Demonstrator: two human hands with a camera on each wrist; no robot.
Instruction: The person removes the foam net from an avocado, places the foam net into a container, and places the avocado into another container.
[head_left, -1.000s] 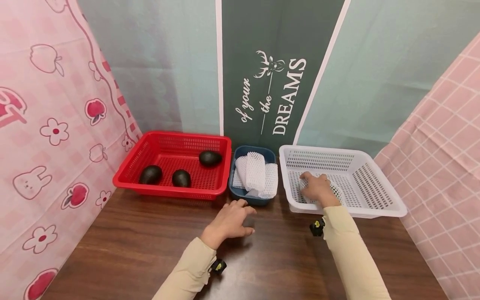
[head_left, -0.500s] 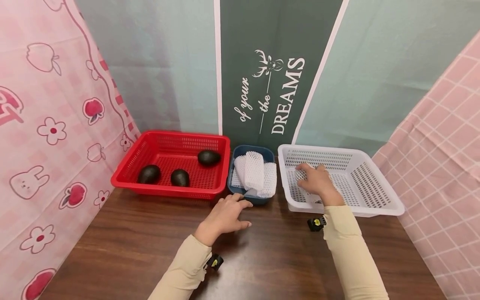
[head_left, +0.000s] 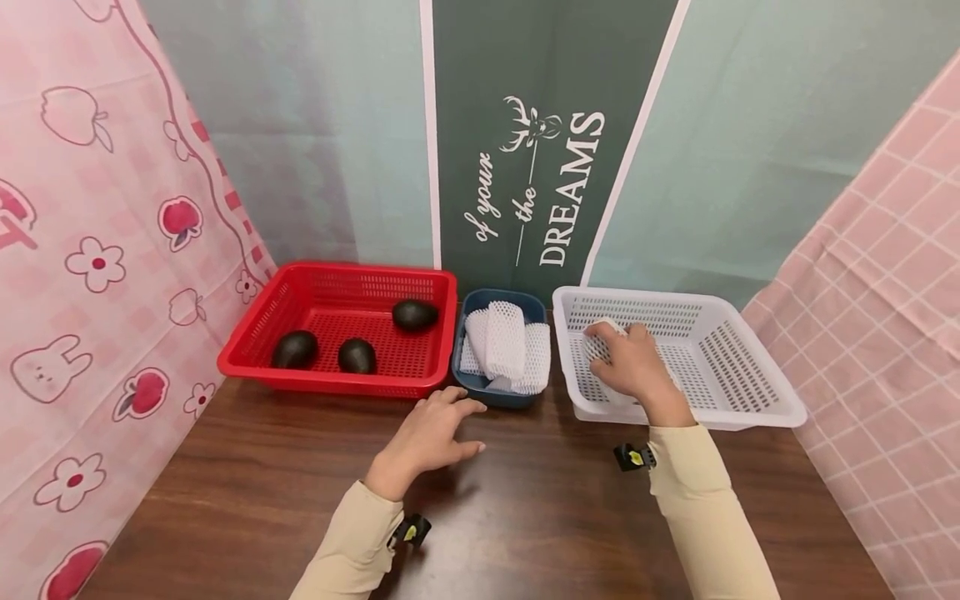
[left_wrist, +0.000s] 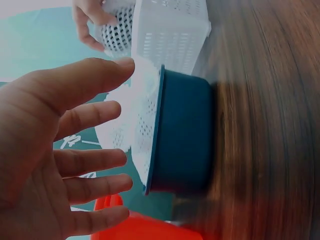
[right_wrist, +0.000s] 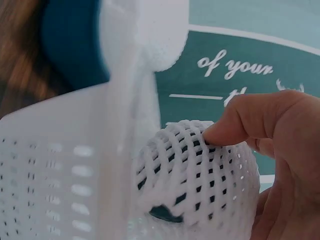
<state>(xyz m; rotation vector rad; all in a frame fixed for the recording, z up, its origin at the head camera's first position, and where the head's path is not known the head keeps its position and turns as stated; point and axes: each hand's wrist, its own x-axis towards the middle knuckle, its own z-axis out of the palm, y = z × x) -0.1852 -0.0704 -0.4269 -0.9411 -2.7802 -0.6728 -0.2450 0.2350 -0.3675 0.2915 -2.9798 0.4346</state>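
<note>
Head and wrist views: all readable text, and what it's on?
"of your": green backdrop panel
"the": same panel
"DREAMS": same panel, running steeply upward
Yellow marks on the wrist devices: too small to read
Left wrist view: white print mostly hidden, unreadable
No other text readable.

- Your right hand [right_wrist: 285, 145] pinches a white net [right_wrist: 220, 195], your thumb on its mesh.
- Something dark [right_wrist: 166, 214] shows through its holes.
- Near you: a basket [right_wrist: 55, 160] wall, a blurred blue tub [right_wrist: 72, 45], a lettered green backdrop [right_wrist: 187, 82].
</note>
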